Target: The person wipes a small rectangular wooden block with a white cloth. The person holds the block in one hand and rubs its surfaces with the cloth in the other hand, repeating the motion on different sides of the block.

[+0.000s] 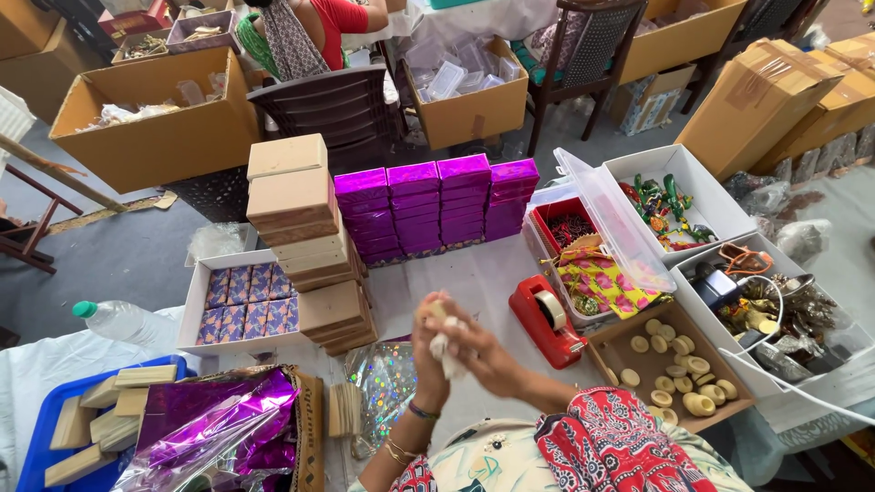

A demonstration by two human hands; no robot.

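Note:
Both my hands are raised together over the table's middle. My left hand [427,351] holds a small cream round piece [437,311] at its fingertips. My right hand [483,351] is closed on a white cloth or paper wad [446,351] pressed against that piece. Right of my hands lies a shallow brown tray [609,349] with several similar cream rings. A red tape dispenser [547,320] stands just beyond my right hand.
Stacks of shiny purple boxes [436,208] and tan boxes [301,228] stand ahead. A white box of patterned packets [246,299], purple foil [214,424], a blue crate of wooden blocks [96,419], a plastic bottle [123,321] and white trinket trays [720,228] surround me. A person sits beyond.

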